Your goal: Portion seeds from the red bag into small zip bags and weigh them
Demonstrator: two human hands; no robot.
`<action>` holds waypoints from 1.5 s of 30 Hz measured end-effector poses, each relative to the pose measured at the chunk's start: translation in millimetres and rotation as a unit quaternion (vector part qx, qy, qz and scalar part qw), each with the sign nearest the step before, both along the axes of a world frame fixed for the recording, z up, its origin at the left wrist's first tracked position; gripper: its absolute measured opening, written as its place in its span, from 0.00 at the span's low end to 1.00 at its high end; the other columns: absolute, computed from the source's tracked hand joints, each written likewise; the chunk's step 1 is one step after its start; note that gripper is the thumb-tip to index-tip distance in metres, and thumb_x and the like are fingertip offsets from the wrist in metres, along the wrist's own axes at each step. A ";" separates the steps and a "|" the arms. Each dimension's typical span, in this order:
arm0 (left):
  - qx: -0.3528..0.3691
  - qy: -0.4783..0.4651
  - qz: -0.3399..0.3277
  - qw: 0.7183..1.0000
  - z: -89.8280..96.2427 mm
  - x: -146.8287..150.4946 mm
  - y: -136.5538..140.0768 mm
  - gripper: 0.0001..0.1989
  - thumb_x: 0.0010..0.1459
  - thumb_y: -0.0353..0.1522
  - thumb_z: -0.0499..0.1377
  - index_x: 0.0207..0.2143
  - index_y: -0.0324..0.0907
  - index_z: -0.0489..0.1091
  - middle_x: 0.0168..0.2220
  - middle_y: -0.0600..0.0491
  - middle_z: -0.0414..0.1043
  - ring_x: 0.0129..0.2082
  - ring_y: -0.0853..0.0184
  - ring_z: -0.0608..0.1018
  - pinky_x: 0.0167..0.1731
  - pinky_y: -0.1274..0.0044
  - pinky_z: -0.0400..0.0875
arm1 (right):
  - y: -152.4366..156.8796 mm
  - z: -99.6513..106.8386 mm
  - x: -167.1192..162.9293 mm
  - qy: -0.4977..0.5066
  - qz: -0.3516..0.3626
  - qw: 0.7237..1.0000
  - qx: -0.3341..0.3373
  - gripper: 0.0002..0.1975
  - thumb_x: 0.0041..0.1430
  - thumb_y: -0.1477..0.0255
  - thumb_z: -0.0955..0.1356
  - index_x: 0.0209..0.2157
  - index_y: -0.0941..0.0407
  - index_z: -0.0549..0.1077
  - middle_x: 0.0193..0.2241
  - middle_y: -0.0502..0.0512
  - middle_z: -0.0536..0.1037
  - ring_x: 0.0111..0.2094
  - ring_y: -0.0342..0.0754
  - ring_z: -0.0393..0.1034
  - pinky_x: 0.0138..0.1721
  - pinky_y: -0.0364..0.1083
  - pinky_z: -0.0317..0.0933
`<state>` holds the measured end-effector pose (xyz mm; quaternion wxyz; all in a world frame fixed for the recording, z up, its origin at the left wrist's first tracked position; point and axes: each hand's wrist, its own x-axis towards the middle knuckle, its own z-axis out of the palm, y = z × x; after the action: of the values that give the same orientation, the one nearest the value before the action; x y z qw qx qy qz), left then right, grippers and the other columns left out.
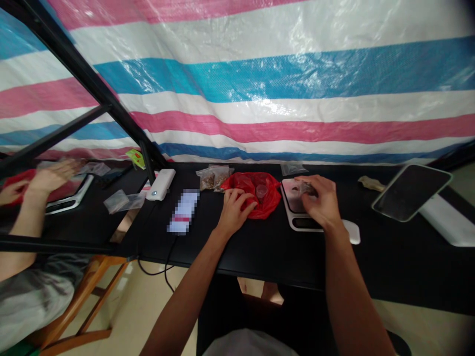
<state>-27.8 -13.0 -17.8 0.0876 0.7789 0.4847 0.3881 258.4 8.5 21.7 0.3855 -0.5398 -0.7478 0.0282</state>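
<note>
A red plastic bag (272,201) lies spread on the black table, with a small clear round cup (261,191) inside it. My left hand (234,211) is at the bag's left rim, fingers bent over the red plastic and thumb reaching inward. Right of the bag is a digital scale (291,198) with a shiny metal plate and a white frame. Over the plate, my right hand (323,200) is closed in a pinch on a small greyish, partly see-through thing (306,188). The fingers hide much of it, so its kind is unclear.
Clear zip bags (214,178) with brown contents lie behind my left hand; another clear bag (294,168) is behind the scale. A phone (183,211), white power bank (161,184), white mouse (352,232) and propped tablet (411,193) stand around. Left, beyond a black frame, another person's hands (52,180) work.
</note>
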 end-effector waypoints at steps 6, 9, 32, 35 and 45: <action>-0.026 0.010 0.001 1.000 4.2 -0.9 -2.1 0.14 0.70 0.39 0.57 0.54 0.45 0.73 0.50 0.47 0.70 0.54 0.58 0.67 0.59 0.64 0.66 | -14.1 11.5 -47.0 -0.075 0.078 0.994 0.004 0.22 0.56 0.76 0.68 0.52 0.50 0.76 0.44 0.55 0.79 0.48 0.57 0.72 0.53 0.58 0.52; -0.027 0.008 0.007 1.000 4.8 -0.9 -2.1 0.13 0.71 0.38 0.55 0.53 0.45 0.73 0.50 0.47 0.70 0.53 0.58 0.67 0.60 0.64 0.66 | -15.6 6.8 -62.6 -0.108 0.090 0.990 -0.021 0.22 0.57 0.75 0.69 0.53 0.50 0.76 0.45 0.56 0.79 0.48 0.58 0.72 0.50 0.58 0.50; -0.021 -0.001 0.004 1.000 3.8 0.0 -0.7 0.14 0.73 0.34 0.50 0.46 0.44 0.75 0.45 0.47 0.72 0.49 0.59 0.68 0.56 0.64 0.67 | 0.6 -6.5 -0.4 -0.074 -0.086 0.994 -0.011 0.25 0.52 0.74 0.67 0.52 0.49 0.78 0.50 0.57 0.80 0.52 0.62 0.71 0.51 0.60 0.49; -0.020 -0.003 0.005 1.000 4.2 0.0 -0.7 0.14 0.73 0.33 0.50 0.46 0.43 0.75 0.45 0.47 0.72 0.49 0.59 0.68 0.56 0.63 0.67 | 0.0 -6.2 2.9 -0.037 -0.093 0.995 0.000 0.28 0.52 0.74 0.66 0.56 0.48 0.76 0.55 0.57 0.78 0.55 0.63 0.70 0.54 0.61 0.49; -0.010 -0.003 0.014 1.000 4.7 0.2 -0.1 0.13 0.73 0.33 0.50 0.44 0.43 0.75 0.44 0.47 0.72 0.48 0.60 0.68 0.55 0.64 0.67 | -4.6 0.5 15.0 0.027 -0.082 0.996 0.024 0.24 0.51 0.75 0.64 0.50 0.50 0.78 0.52 0.57 0.80 0.56 0.64 0.69 0.57 0.63 0.48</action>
<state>-27.6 -13.1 -13.0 0.0908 0.7701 0.4991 0.3867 273.4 3.9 22.2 0.4194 -0.5888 -0.6909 -0.0072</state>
